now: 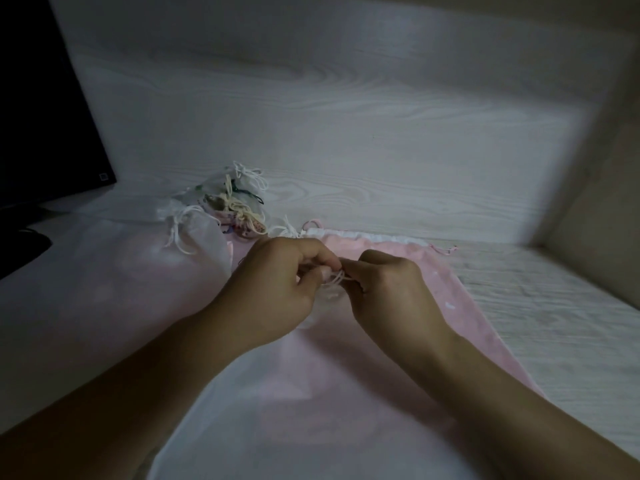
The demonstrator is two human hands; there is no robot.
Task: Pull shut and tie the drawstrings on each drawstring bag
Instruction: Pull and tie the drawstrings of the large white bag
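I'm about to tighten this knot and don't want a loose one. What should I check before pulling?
1. Left hand grips the string: ok.
2. Right hand pinches the string: ok.
3. Mouth of the white bag gathered shut: cannot tell, hands hide it.
4. Knot formed: cannot tell, blurred.
5. Pink bag underneath stays out of the knot: cannot tell.
6. Tied bags lie apart, out of the way: ok.
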